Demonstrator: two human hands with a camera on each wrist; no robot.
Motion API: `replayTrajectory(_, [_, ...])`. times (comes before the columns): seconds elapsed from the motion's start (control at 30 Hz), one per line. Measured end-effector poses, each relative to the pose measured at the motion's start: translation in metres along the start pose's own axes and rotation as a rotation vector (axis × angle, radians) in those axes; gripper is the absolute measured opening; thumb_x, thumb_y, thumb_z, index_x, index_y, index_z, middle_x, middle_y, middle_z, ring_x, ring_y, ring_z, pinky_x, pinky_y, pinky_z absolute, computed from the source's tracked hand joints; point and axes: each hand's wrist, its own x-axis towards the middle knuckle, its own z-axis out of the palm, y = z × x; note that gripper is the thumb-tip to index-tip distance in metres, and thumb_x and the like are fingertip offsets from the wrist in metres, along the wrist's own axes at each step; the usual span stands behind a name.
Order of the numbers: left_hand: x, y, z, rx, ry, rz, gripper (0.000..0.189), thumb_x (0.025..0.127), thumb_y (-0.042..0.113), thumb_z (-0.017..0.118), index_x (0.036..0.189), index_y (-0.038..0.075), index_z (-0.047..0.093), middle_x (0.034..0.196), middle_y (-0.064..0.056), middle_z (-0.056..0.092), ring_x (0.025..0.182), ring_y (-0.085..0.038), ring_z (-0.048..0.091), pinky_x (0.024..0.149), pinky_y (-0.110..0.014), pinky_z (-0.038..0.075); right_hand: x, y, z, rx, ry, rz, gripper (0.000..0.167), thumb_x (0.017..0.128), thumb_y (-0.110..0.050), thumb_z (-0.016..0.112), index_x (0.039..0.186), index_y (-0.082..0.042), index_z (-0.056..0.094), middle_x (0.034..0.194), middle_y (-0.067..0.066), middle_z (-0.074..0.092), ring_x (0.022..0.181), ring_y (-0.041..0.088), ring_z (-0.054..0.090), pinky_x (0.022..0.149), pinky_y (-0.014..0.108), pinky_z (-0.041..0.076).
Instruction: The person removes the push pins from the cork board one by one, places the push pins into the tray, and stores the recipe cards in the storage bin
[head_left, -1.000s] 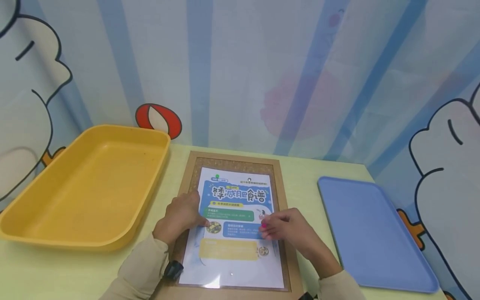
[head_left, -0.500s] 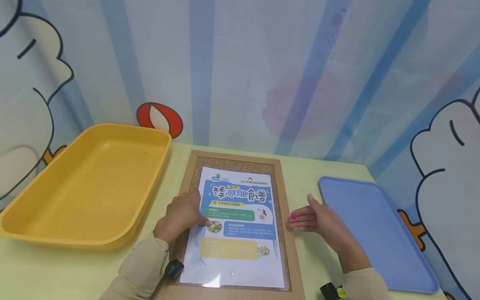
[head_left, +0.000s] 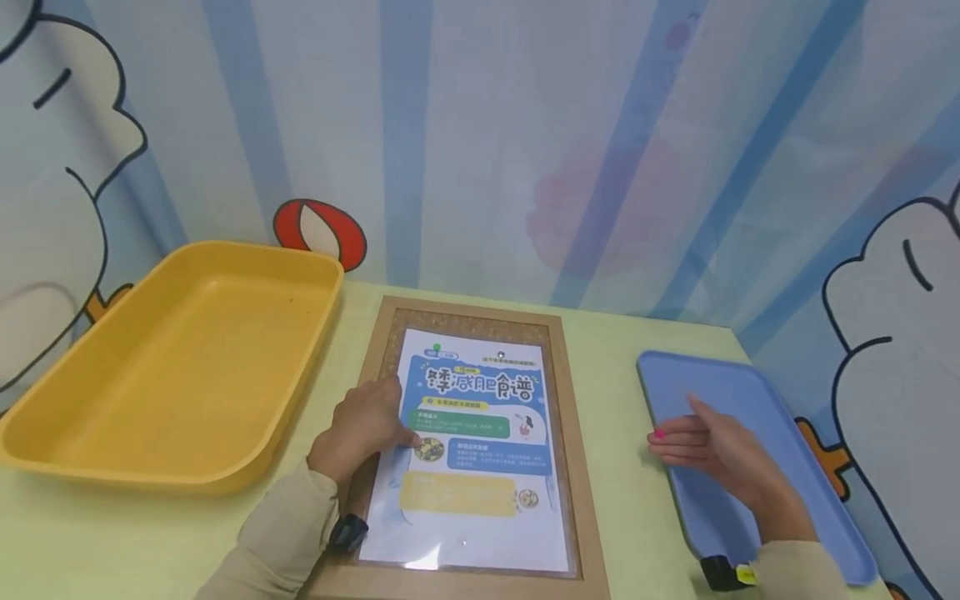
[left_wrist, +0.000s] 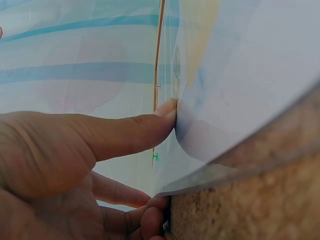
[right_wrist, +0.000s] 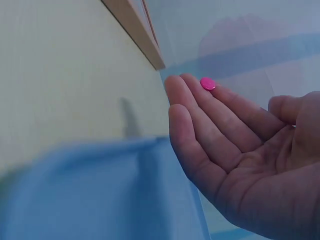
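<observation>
A printed poster (head_left: 450, 533) with a glossy surface lies on a wood-framed cork board (head_left: 566, 417). My left hand (head_left: 362, 429) holds the poster's left edge, thumb on its face and curled fingers down at the cork (left_wrist: 240, 215). A green pin (head_left: 437, 347) shows at the poster's top left, and a small pale pin (head_left: 501, 355) at its top right. My right hand (head_left: 723, 458) hovers over a blue tray (head_left: 772, 517), fingers extended and palm turned up. On its fingertips rests a pink flat-headed thumbtack (right_wrist: 207, 83).
Left of the board stands a deep yellow tray (head_left: 315, 358) on the pale yellow table (head_left: 615, 367). A blue-and-white striped curtain (head_left: 480, 150) with cartoon figures rises behind the table.
My right hand has moved from above the poster rightward to over the blue tray, carrying the pink thumbtack and turning palm up. My left hand has stayed at the poster's edge.
</observation>
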Motion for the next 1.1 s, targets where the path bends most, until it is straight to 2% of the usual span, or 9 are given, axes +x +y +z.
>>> replayTrajectory(0.2, [0.001, 0.004, -0.002, 0.009, -0.004, -0.020, 0.078, 0.067, 0.014, 0.093, 0.133, -0.002, 0.054, 0.100, -0.016, 0.066, 0.083, -0.030, 0.061, 0.064, -0.037, 0.050, -0.002, 0.008, -0.029, 0.010, 0.052, 0.037, 0.080, 0.104, -0.053, 0.040, 0.140, 0.018, 0.040, 0.111, 0.008, 0.076, 0.101, 0.013, 0.073, 0.090, 0.032, 0.056])
replayTrajectory(0.4, [0.002, 0.005, 0.000, 0.012, -0.005, -0.032, 0.078, 0.066, 0.014, 0.093, 0.131, -0.002, 0.054, 0.100, -0.016, 0.066, 0.083, -0.030, 0.062, 0.064, -0.038, 0.051, -0.004, 0.019, -0.054, 0.033, 0.037, 0.050, 0.082, 0.105, -0.050, 0.038, 0.143, 0.022, 0.031, 0.113, 0.008, 0.074, 0.102, 0.012, 0.073, 0.092, 0.035, 0.055])
replayTrajectory(0.53, [0.002, 0.004, 0.000, 0.009, 0.002, -0.031, 0.077, 0.066, 0.014, 0.093, 0.131, -0.002, 0.055, 0.100, -0.016, 0.066, 0.083, -0.030, 0.061, 0.064, -0.038, 0.050, -0.007, 0.023, -0.066, 0.079, 0.010, 0.077, 0.087, 0.103, -0.056, 0.034, 0.141, 0.022, 0.034, 0.114, 0.010, 0.074, 0.103, 0.016, 0.073, 0.093, 0.037, 0.055])
replayTrajectory(0.63, [0.002, 0.004, 0.000, 0.004, 0.004, -0.031, 0.076, 0.065, 0.013, 0.093, 0.130, -0.002, 0.055, 0.099, -0.015, 0.066, 0.082, -0.030, 0.061, 0.064, -0.038, 0.050, -0.008, 0.025, -0.073, 0.049, 0.023, 0.105, 0.087, 0.103, -0.057, 0.033, 0.140, 0.022, 0.037, 0.113, 0.011, 0.074, 0.103, 0.017, 0.073, 0.092, 0.037, 0.055])
replayTrajectory(0.7, [0.001, 0.004, 0.000, -0.001, 0.004, -0.032, 0.075, 0.065, 0.012, 0.093, 0.129, -0.002, 0.055, 0.098, -0.015, 0.066, 0.081, -0.030, 0.062, 0.063, -0.038, 0.050, -0.008, 0.026, -0.077, -0.010, 0.034, 0.118, 0.080, 0.105, -0.051, 0.036, 0.139, 0.022, 0.038, 0.113, 0.010, 0.074, 0.101, 0.015, 0.074, 0.091, 0.036, 0.056])
replayTrajectory(0.77, [0.000, 0.004, 0.000, -0.004, 0.005, -0.033, 0.075, 0.065, 0.012, 0.093, 0.129, -0.003, 0.056, 0.098, -0.016, 0.066, 0.081, -0.029, 0.062, 0.062, -0.037, 0.050, -0.009, 0.027, -0.081, -0.067, 0.046, 0.123, 0.068, 0.107, -0.038, 0.044, 0.138, 0.022, 0.039, 0.112, 0.010, 0.074, 0.100, 0.013, 0.074, 0.090, 0.035, 0.056])
replayTrajectory(0.9, [0.000, 0.004, 0.000, -0.009, 0.005, -0.034, 0.075, 0.065, 0.011, 0.093, 0.128, -0.002, 0.056, 0.097, -0.015, 0.067, 0.079, -0.029, 0.063, 0.061, -0.037, 0.051, -0.010, 0.030, -0.086, -0.107, 0.057, 0.122, 0.039, 0.101, -0.014, 0.058, 0.126, 0.016, 0.057, 0.105, 0.009, 0.076, 0.093, 0.012, 0.075, 0.086, 0.033, 0.057])
replayTrajectory(1.0, [0.000, 0.003, 0.000, -0.008, 0.005, -0.033, 0.075, 0.065, 0.011, 0.093, 0.128, -0.003, 0.056, 0.097, -0.015, 0.067, 0.078, -0.029, 0.063, 0.061, -0.037, 0.051, -0.010, 0.031, -0.087, -0.099, 0.085, 0.133, 0.024, 0.097, -0.008, 0.063, 0.113, 0.009, 0.069, 0.097, 0.007, 0.078, 0.088, 0.013, 0.075, 0.082, 0.033, 0.058])
replayTrajectory(1.1, [0.000, 0.002, 0.001, -0.005, 0.008, -0.030, 0.075, 0.064, 0.012, 0.093, 0.128, -0.003, 0.056, 0.096, -0.015, 0.067, 0.078, -0.029, 0.063, 0.060, -0.037, 0.050, -0.009, 0.031, -0.085, -0.110, 0.114, 0.138, 0.018, 0.096, -0.003, 0.062, 0.107, 0.007, 0.071, 0.093, 0.007, 0.078, 0.084, 0.012, 0.075, 0.080, 0.033, 0.059])
